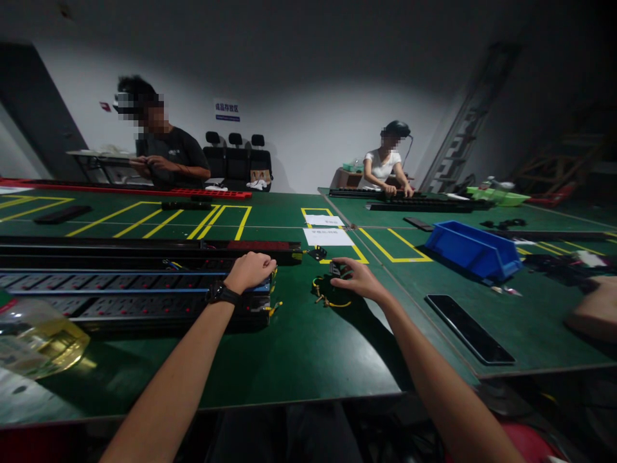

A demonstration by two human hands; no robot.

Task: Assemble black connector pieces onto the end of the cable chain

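Fingers (349,265) of the right hand (361,280) are bordering a small dark piece (334,269) at the hand's ten o'clock; whether they are clamping it, one cannot tell. The left hand (249,272) is partly covering a socket strip's end (263,287), obscuring its grip.

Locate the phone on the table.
In the head view, the phone lies flat on the green table, right of the right hand and on the near side of the blue bin.
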